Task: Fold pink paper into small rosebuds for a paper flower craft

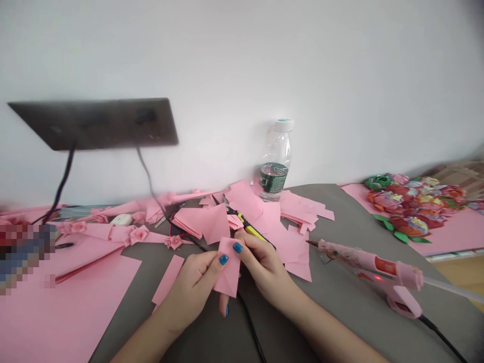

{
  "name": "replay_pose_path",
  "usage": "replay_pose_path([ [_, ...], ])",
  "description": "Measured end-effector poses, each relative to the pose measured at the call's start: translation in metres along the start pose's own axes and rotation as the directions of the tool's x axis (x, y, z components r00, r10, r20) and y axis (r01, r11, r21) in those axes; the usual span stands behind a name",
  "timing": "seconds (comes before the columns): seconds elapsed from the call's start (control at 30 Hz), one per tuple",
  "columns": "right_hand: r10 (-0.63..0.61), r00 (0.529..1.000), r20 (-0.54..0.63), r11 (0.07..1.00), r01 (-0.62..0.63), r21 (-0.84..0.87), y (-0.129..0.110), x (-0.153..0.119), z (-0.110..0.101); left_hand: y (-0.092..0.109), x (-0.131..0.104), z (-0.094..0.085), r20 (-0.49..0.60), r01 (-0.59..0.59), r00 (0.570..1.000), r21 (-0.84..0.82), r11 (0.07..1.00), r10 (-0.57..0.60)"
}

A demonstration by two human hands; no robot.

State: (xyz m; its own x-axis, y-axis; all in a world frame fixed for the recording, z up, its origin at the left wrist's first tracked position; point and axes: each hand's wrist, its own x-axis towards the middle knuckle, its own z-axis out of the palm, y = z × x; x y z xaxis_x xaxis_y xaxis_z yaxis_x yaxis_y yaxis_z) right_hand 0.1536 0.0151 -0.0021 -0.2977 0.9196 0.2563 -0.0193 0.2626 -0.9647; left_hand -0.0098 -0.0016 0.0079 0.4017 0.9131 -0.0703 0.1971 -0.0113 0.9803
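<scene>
Between my two hands is a small piece of pink paper (pixel 228 277), held upright with a crease showing on its face. My left hand (pixel 198 280) pinches its left edge, the thumb on the front and a fingertip showing beneath. On the upper right corner, my right hand (pixel 260 262) presses with its thumb, the fingers curled behind. Just behind the hands lie more cut pink paper pieces (pixel 206 222) and a yellow-and-black tool (pixel 251 229) with pointed metal jaws, partly covered by my right hand. A pink strip (pixel 168 280) lies beside my left wrist.
To the right rests a pink hot glue gun (pixel 378 267), its red light on and cord trailing. A plastic bottle (pixel 276 161) stands against the wall. Paper flowers (pixel 412 201) sit at far right. Pink paper roses (pixel 138 234) and sheets (pixel 75 322) lie left; a black cable (pixel 247 322) crosses the grey table.
</scene>
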Motion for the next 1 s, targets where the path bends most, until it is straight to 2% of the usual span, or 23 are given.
replay_pose_path([
  [0.1, 0.015, 1.000, 0.006, 1.000, -0.015, 0.011, 0.001, 0.000, -0.001, -0.001, 0.001, 0.000, 0.028, 0.017, 0.999, -0.038, 0.999, -0.016],
  [0.2, 0.041, 0.998, -0.048, 0.999, -0.041, -0.011, 0.004, 0.000, -0.001, -0.004, 0.001, 0.001, 0.052, 0.047, 0.998, -0.060, 0.997, -0.044],
  [0.43, 0.048, 0.994, -0.101, 0.999, -0.048, 0.002, 0.008, -0.002, -0.001, -0.005, -0.001, 0.001, 0.035, 0.045, 0.998, -0.074, 0.996, -0.043],
  [0.6, 0.067, 0.989, -0.134, 0.997, -0.063, 0.039, 0.007, -0.001, -0.002, 0.001, 0.000, -0.001, 0.060, -0.020, 0.998, -0.086, 0.996, 0.025],
  [0.73, 0.062, 0.984, -0.165, 0.994, -0.045, 0.103, 0.008, 0.001, -0.002, 0.004, 0.000, -0.001, 0.058, -0.055, 0.997, -0.025, 0.998, 0.057],
  [1.0, 0.004, 0.971, -0.239, 0.997, 0.015, 0.076, 0.011, -0.001, 0.001, -0.004, 0.002, -0.003, -0.147, -0.030, 0.988, 0.074, 0.997, 0.041],
])
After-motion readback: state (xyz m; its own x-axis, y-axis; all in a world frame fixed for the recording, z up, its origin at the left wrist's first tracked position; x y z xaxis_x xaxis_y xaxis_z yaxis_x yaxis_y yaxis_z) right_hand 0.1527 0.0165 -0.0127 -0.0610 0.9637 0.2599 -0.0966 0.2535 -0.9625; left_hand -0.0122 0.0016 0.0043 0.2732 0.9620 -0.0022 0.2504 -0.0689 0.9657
